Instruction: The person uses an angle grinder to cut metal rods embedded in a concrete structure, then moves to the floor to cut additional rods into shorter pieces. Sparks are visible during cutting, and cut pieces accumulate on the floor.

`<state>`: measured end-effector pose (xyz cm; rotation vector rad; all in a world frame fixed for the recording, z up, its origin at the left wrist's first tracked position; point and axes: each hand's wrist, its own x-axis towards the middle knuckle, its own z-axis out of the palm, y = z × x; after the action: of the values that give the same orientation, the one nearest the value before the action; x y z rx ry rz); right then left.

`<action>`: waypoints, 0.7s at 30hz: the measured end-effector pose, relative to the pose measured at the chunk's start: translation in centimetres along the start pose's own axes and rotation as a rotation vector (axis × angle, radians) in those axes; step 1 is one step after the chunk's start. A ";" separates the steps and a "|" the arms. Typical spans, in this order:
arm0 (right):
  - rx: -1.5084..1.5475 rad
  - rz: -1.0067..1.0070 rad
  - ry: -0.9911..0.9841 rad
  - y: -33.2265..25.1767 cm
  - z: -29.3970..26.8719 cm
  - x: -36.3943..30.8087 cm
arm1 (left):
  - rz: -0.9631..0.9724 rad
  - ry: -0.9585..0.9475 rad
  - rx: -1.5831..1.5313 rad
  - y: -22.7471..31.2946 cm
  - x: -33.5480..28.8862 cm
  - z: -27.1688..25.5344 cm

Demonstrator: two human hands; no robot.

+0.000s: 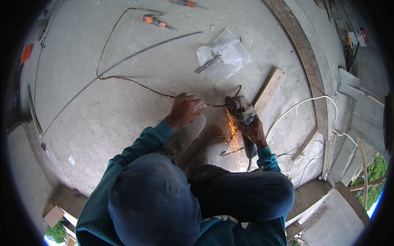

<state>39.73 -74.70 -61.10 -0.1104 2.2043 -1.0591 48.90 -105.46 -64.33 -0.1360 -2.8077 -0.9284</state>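
Observation:
My right hand (pixel 254 132) grips a grey angle grinder (pixel 246 111) with a dark body. Its disc (pixel 232 105) meets a thin, rusty bent steel rod (pixel 141 85), and orange sparks (pixel 233 130) spray down from there toward my legs. The fingers of my left hand (pixel 186 108) are closed around that rod, a short way left of the disc. From my hand the rod runs left, then bends up toward the far side of the floor. A short bent end sticks up beyond the grinder. The exact contact point is partly hidden by the disc.
A wooden plank (pixel 269 87) lies just beyond the grinder. Farther off are a clear plastic bag (pixel 230 52) with a short metal bar (pixel 208 64), an orange-and-black tool (pixel 154 20) and a screwdriver (pixel 186 3). A straight grey rod (pixel 135 57) crosses the floor; a white cable (pixel 299 104) loops at right.

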 end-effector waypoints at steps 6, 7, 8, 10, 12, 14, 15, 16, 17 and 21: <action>-0.115 0.085 0.003 -1.2 -0.7 0.1 | -0.001 0.000 -0.010 0.3 0.6 -0.6; -0.128 0.103 -0.002 -1.5 -0.8 0.1 | -0.002 0.012 0.001 0.3 0.6 -0.8; -0.145 0.077 0.007 -1.6 -0.8 0.1 | -0.011 0.011 -0.004 0.3 0.7 -1.1; -0.187 0.029 0.035 -1.5 -1.2 -0.3 | -0.021 0.011 -0.027 0.4 1.6 -1.8; -0.155 0.038 0.054 -1.0 -1.4 -0.6 | 0.005 0.058 -0.047 0.2 2.8 -2.7; -0.096 0.050 0.064 -0.5 -1.6 -1.1 | 0.001 0.080 -0.054 0.1 3.4 -3.3; -0.057 0.058 0.070 -0.5 -1.8 -1.5 | -0.013 0.079 -0.056 0.1 3.7 -3.4; -0.016 0.067 0.076 -0.4 -2.1 -1.7 | -0.026 0.078 -0.057 0.2 3.9 -3.5; -0.080 0.098 0.062 -0.3 -2.6 -1.5 | -0.016 0.098 -0.059 0.2 4.0 -3.6; 0.025 0.073 0.134 -0.7 -3.7 -2.4 | 0.019 0.125 -0.092 0.9 3.9 -3.7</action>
<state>39.16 -71.93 -57.65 0.0535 2.2947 -1.0808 45.70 -106.85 -60.07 -0.1133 -2.6468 -1.0252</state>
